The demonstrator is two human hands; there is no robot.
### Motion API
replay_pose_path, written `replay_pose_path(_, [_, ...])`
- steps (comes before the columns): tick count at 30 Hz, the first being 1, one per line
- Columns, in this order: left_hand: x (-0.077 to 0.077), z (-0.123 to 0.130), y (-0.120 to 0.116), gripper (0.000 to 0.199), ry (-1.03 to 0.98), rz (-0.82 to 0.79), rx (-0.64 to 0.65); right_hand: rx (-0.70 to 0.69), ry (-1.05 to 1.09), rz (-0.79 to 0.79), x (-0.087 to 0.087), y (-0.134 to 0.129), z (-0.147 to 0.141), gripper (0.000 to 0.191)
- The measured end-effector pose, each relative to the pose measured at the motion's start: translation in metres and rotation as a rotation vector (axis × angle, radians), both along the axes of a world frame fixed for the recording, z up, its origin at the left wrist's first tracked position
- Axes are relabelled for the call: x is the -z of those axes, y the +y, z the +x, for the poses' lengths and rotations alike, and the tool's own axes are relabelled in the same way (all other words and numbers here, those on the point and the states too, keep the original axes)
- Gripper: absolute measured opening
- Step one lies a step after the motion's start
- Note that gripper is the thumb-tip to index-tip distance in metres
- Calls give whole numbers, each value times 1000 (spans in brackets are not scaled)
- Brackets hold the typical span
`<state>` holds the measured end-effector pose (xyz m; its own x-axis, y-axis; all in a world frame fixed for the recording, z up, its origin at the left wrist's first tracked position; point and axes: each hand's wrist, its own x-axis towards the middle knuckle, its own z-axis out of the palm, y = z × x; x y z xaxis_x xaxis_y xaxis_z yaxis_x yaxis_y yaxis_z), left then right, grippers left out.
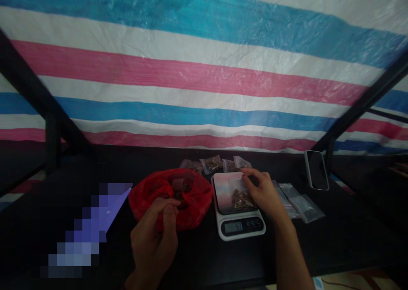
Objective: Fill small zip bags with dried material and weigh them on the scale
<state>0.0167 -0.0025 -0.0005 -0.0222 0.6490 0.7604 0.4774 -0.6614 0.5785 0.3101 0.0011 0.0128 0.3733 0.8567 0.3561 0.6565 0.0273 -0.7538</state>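
Pinches the upper edge of a small clear plastic bag of brown pieces [241,199] with the right hand [264,193], on the square plate of a white-and-black digital scale [223,196]. Holds the left hand [156,235] narrow at an open, crumpled red plastic bag [199,201] — cannot tell if gripping anything. Has filled clear bags [211,164] behind, flat clear bags [306,207] to the right.

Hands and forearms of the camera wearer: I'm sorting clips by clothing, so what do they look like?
The left hand and right hand are both ungloved. The right forearm is slim and shows no sleeve up to the picture's edge; little shows past the left wrist, also uncovered. I can make out no watch, bracelet or ring, though dim light could hide small markings.
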Motion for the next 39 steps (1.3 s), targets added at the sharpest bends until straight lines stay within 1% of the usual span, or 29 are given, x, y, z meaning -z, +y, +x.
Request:
replay_pose_path(3, [1, 0, 0, 20, -23, -2, -5, -17, 20, 1, -3, -2, 0, 34])
replay_pose_path(5, [0, 2, 0, 20, -36, -5, 4, -41, 47, 7, -9, -4, -2, 31])
replay_pose_path(7, [-2, 6, -3, 20, -40, -20, 44, -105, 153, 28, -17, -7, -7, 29])
replay_pose_path(10, [-9, 18, -13, 21, -72, -61, 161, -265, 413, 95, -34, -12, -24, 28])
replay_pose_path(12, [-14, 29, -19, 19, -106, -169, 283, -367, 524, 121, -45, -14, -42, 28])
replay_pose_path(14, [-16, 41, -22, 15, -204, -353, 386, -479, 578, 97, -52, -14, -64, 27])
replay_pose_path(16, [-17, 49, -20, 23, -425, -544, 449, -586, 570, 55, -55, -15, -86, 26])
replay_pose_path(18, [-16, 53, -14, 37, -626, -677, 477, -636, 492, 18, -56, -16, -106, 23])
replay_pose_path(20, [-16, 50, -7, 44, -733, -755, 485, -633, 391, -14, -56, -17, -119, 21])
replay_pose_path(22, [-16, 43, -2, 47, -761, -787, 487, -611, 305, -39, -57, -19, -126, 21])
replay_pose_path(24, [-18, 35, 0, 46, -754, -784, 492, -584, 227, -40, -60, -21, -128, 21])
replay_pose_path(26, [-20, 28, 0, 42, -731, -758, 499, -558, 161, -31, -64, -23, -127, 20])
replay_pose_path(29, [-23, 22, -1, 30, -704, -713, 516, -544, 95, -10, -69, -27, -129, 20])
replay_pose_path(32, [-24, 19, 0, 21, -729, -715, 520, -560, 73, -2, -72, -29, -135, 20])
replay_pose_path(34, [-24, 17, 1, 19, -755, -733, 527, -567, 78, 0, -73, -29, -140, 22])
replay_pose_path(36, [-23, 15, 3, 20, -775, -745, 529, -561, 96, 0, -73, -27, -143, 23])
replay_pose_path(39, [-21, 12, 4, 28, -778, -730, 506, -562, 152, -24, -72, -25, -145, 23])
